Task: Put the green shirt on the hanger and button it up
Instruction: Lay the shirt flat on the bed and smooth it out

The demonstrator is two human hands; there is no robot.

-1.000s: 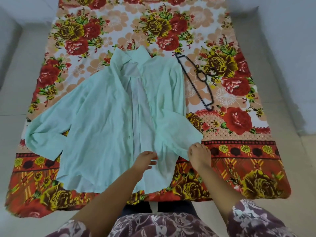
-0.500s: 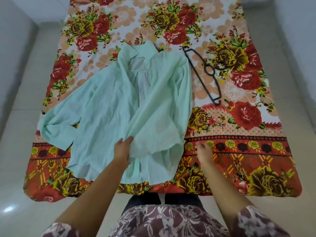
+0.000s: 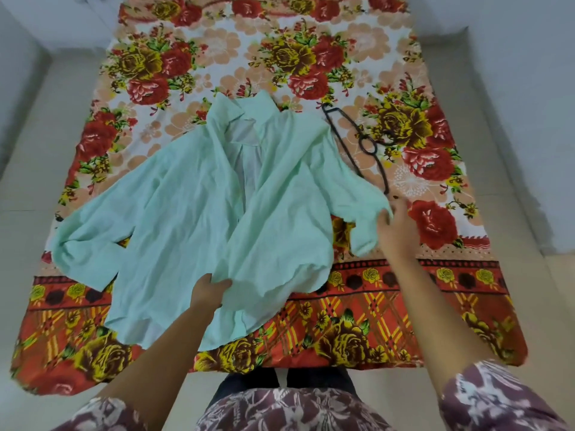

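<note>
I see the shirt (image 3: pixel 199 219) unbuttoned on the sheet (image 3: pixel 435 300), hanger (image 3: pixel 367 144) untouched beside it. Left hand (image 3: pixel 209 292) grips the front panel, right hand (image 3: pixel 392 227) the sleeve. Hanging, buttoning both left.

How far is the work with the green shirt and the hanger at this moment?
Done: nothing of the task proper. The green shirt lies spread open and unbuttoned. In hand: the left hand holds its front hem, the right hand its sleeve end. Left: the hanger lies untouched beside it; inserting and buttoning remain.
</note>
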